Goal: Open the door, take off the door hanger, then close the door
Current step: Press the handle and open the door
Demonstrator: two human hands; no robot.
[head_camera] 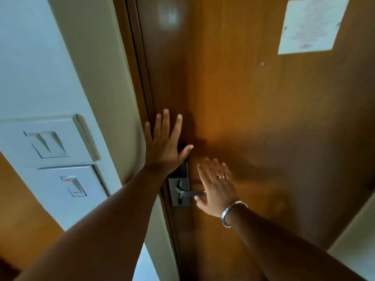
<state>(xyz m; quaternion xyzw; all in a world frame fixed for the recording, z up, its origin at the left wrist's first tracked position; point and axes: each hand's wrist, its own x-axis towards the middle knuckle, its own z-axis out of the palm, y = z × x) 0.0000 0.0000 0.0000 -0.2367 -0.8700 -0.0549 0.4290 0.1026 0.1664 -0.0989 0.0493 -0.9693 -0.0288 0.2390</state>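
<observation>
The brown wooden door [253, 118] fills the middle and right of the head view and sits flush in its frame [140, 78]. My left hand [164, 142] lies flat on the door near its latch edge, fingers spread, partly covering the dark lock plate [183, 169]. My right hand [217, 185], with a ring and a metal bangle, is open with fingers apart over the outer end of the silver lever handle [187, 192], thumb just under the lever. No door hanger shows on this side.
A white paper notice [310, 25] is stuck high on the door, with a small peephole [262, 63] below it. Two wall switch plates [48, 142] [73, 185] sit on the white wall at left. A pale wall corner [357, 236] juts in at lower right.
</observation>
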